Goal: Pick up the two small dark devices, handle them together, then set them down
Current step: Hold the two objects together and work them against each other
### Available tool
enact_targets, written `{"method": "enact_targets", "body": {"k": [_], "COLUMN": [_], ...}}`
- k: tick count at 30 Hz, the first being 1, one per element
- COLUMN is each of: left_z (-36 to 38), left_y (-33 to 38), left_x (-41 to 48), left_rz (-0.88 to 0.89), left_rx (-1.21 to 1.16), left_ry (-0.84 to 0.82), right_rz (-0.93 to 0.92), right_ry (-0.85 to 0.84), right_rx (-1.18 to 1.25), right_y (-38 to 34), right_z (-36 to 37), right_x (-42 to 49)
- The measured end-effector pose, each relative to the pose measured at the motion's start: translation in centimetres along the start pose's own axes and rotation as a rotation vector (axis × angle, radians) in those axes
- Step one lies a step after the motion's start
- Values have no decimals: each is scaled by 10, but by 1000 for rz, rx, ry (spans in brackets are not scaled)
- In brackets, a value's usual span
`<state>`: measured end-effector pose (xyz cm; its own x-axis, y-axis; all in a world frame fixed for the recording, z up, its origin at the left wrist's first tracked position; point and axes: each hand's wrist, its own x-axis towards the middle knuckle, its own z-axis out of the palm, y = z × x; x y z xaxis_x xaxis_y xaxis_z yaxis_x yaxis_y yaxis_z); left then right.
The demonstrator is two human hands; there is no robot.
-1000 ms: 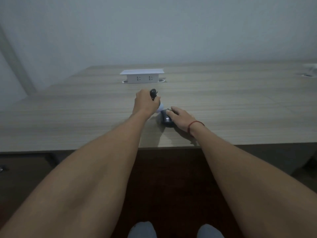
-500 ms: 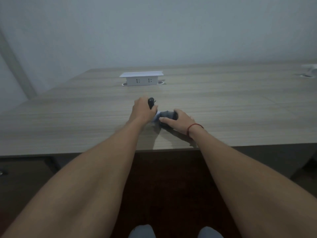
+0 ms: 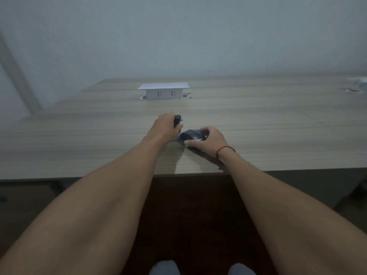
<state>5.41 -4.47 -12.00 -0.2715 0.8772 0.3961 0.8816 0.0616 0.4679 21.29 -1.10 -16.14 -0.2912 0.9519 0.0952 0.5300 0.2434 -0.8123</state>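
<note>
My left hand (image 3: 165, 128) is closed around a slim dark device (image 3: 177, 121) that stands upright, its rounded top poking above my fingers. Just to its right, my right hand (image 3: 206, 140) grips a wider dark device (image 3: 192, 135) with pale lettering, tilted up on its side just above the wooden table (image 3: 79, 139). A pale blue-white piece shows at that device's left end, between the two hands. The hands are nearly touching. A red string circles my right wrist.
A white raised socket box (image 3: 163, 91) stands on the table beyond my hands. A pale object (image 3: 357, 84) lies at the far right edge. The table's front edge runs close below my wrists. A wall rises behind.
My right hand has lifted and turned the wider device from lying flat under my palm to tilted on its side. My left hand with the slim device shifted slightly.
</note>
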Motion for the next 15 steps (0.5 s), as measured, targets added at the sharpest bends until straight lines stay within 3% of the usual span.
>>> {"method": "enact_targets", "body": {"k": [5, 8, 11, 15], "left_z": [-6, 0, 0, -9], "left_y": [16, 18, 11, 16], "left_x": [1, 1, 5, 8], "left_rz": [10, 53, -18, 18], "left_rx": [-266, -114, -7, -146], "left_ry": [135, 24, -51, 65], "right_rz": [-4, -29, -20, -31], "right_ry": [27, 43, 0, -61], "right_rx": [34, 40, 80, 37], "right_y": [1, 1, 3, -1], "right_z": [0, -1, -4, -5], "right_x": [0, -1, -1, -1]}}
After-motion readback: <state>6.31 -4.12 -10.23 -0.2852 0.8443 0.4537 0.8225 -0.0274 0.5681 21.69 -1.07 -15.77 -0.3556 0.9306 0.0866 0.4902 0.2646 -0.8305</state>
